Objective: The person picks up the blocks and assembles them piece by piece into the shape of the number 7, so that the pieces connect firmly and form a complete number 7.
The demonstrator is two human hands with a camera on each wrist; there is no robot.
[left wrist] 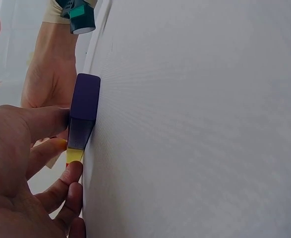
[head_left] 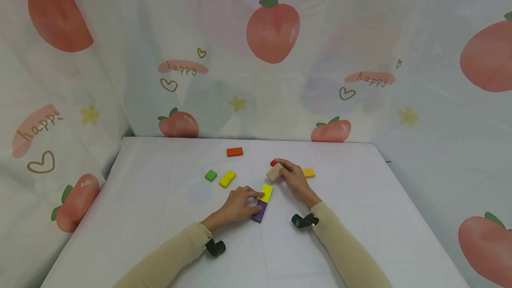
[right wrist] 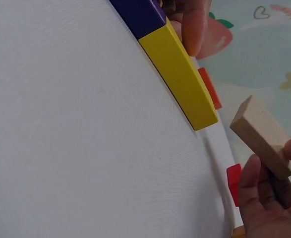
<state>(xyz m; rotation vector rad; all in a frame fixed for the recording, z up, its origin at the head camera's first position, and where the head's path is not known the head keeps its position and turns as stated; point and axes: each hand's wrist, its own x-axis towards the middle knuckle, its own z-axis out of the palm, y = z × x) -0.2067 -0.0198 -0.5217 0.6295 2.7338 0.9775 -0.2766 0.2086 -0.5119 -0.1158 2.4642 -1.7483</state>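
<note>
My right hand pinches a plain wooden block between thumb and fingers, raised off the table in the right wrist view. My left hand touches two blocks lying end to end, a purple block nearer me and a yellow block beyond it. In the left wrist view the thumb rests on the purple block, and other fingertips are at the yellow block. The right wrist view shows the yellow block's free end pointing toward the wooden block.
A red block is partly hidden behind my right hand. Another yellow block lies right of it. Left of the hands are a green block and a yellow block; an orange block lies near the white table's back edge.
</note>
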